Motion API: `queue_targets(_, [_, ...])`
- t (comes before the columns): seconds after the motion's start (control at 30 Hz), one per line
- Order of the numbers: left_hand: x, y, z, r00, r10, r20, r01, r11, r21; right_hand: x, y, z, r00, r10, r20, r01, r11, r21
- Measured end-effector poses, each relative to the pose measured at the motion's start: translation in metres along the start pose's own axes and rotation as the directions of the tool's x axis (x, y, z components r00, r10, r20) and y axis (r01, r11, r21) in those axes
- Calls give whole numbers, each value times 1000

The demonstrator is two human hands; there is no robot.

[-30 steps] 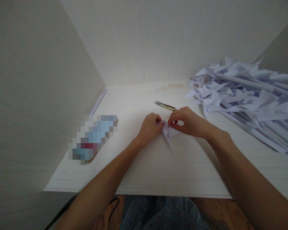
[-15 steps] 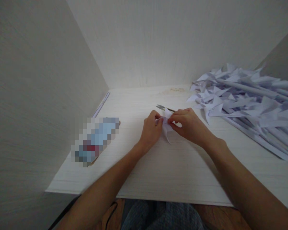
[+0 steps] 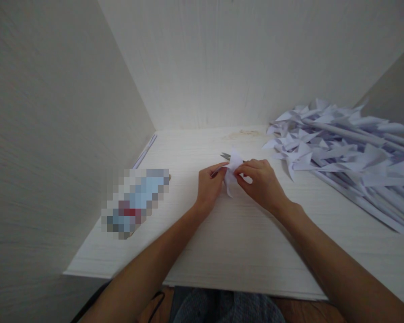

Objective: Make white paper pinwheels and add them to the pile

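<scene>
Fingers (image 3: 218,171) of the left hand (image 3: 209,186) and of the right hand (image 3: 261,181) are pinched closed on a small folded white paper piece (image 3: 231,172), held between the two hands just above the counter (image 3: 222,233) near its middle. Its upper flap stands up past the fingertips and a point hangs below. Just behind it lies what looks like a small pair of snips (image 3: 226,156), partly hidden by the paper. Well off to the right, a heap of paper pinwheels on rolled sticks (image 3: 343,152) covers the counter. To the left lies a blurred-out object (image 3: 136,202), and a thin strip (image 3: 146,150) runs along the wall.
</scene>
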State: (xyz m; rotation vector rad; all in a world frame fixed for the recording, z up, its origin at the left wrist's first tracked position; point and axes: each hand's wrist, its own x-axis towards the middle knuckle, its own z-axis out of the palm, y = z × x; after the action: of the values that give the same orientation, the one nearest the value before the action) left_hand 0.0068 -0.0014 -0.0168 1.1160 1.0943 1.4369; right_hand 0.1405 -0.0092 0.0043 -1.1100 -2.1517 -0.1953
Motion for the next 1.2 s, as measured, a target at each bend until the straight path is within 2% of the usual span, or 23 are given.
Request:
queue_targets(0.13, [0,1,1,1000,15,1,-15,1000,-19,-1,1,4,997,49,-65,-48,999,23])
queue_targets(0.37, [-2,2,1,1000,-27,-5,27,999,-39,-1,1,6,991,100,-91,-96,994,43])
queue_targets(0.8, [0,1,0,1000,-20,-2,20,1000,-4,2,-1,5,995,98,-18,-97,993,70])
queue_targets(1.2, [-1,0,-1,998,63,-11,-63,997,46,3,-1,0,993,118,-7,-118,991,60])
